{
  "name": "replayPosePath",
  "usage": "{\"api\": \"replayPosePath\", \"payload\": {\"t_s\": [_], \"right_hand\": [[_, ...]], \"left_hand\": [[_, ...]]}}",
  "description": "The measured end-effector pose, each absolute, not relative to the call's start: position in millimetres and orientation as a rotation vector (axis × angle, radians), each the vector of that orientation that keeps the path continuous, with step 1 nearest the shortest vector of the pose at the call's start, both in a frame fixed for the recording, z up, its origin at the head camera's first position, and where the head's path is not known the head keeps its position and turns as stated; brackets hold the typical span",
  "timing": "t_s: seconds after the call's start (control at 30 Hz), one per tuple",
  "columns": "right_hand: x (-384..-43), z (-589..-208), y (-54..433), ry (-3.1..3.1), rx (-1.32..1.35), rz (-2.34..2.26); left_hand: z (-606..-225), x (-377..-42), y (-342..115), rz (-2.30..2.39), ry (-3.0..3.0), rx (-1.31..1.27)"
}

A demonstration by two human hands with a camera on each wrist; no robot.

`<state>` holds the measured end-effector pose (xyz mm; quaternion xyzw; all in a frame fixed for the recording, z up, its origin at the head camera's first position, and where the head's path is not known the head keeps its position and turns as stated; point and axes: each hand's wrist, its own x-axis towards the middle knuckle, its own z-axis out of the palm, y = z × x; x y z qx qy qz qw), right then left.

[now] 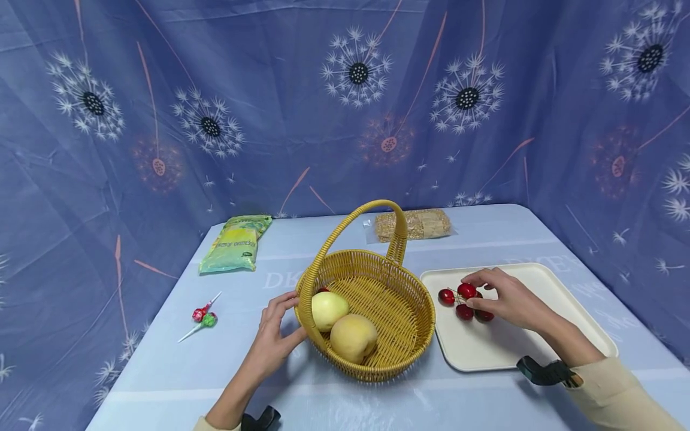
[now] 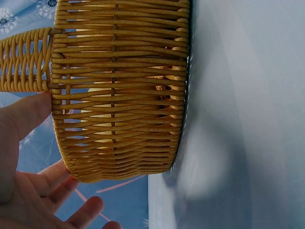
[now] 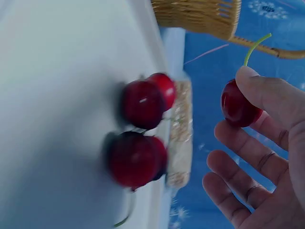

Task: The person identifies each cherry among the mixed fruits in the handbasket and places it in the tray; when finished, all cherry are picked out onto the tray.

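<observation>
In the head view, a yellow wicker basket (image 1: pixel 401 281) with a tall handle stands mid-table. It holds a pale green apple-like fruit (image 1: pixel 329 310), a yellow peach-like fruit (image 1: pixel 354 338) and something red mostly hidden behind them. My left hand (image 1: pixel 275 332) touches the basket's left side, thumb and fingers spread; in the left wrist view the thumb (image 2: pixel 31 112) lies against the rim beside the handle. My right hand (image 1: pixel 509 299) is over the cream tray (image 1: pixel 566 299). Between thumb and fingers it pinches a red cherry (image 3: pixel 238 105), raised from the other cherries (image 3: pixel 133 160) on the tray.
Two lollipops, one red (image 1: pixel 199 314) and one green (image 1: pixel 209 320), lie at the left. A green-yellow packet (image 1: pixel 234 245) sits at the back left. Behind the basket is a clear-wrapped tan food pack (image 1: pixel 415 225). A blue dandelion-print curtain (image 1: pixel 302 131) hangs behind the table.
</observation>
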<state>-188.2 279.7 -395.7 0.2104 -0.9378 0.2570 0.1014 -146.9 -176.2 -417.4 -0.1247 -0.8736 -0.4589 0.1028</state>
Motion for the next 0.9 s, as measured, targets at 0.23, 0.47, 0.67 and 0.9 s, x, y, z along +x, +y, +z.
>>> {"api": "replayPosePath", "payload": {"t_s": [0.23, 0.47, 0.67, 0.9], "right_hand": [[-187, -411, 290, -2.820, 0.533, 0.730], [-188, -418, 294, -2.863, 0.463, 0.729], [-188, -423, 296, -2.850, 0.477, 0.705], [-188, -422, 298, -2.862, 0.458, 0.695]], "left_hand": [[-417, -147, -176, -1.354, -2.584, -0.370], [-418, -148, -177, -1.344, -2.571, -0.377], [-418, -148, -177, -1.350, -2.578, -0.371], [-419, -148, -177, -1.362, -2.582, -0.367]]}}
